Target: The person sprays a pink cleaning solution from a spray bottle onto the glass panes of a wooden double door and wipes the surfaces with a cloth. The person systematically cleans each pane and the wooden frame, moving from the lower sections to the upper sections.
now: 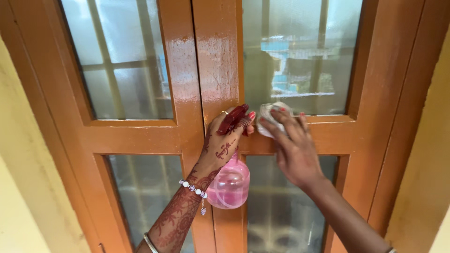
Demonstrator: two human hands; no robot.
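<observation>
My left hand grips a pink spray bottle by its red trigger head, held up against the orange-brown wooden window frame. My right hand presses a small white cloth against the lower edge of the upper right glass pane, where it meets the wooden crossbar. The pane looks wet and streaked. The two hands are close together at the centre of the window.
The window has two wooden shutters with frosted glass panes, upper left and lower left among them. Pale yellow wall borders the frame on both sides.
</observation>
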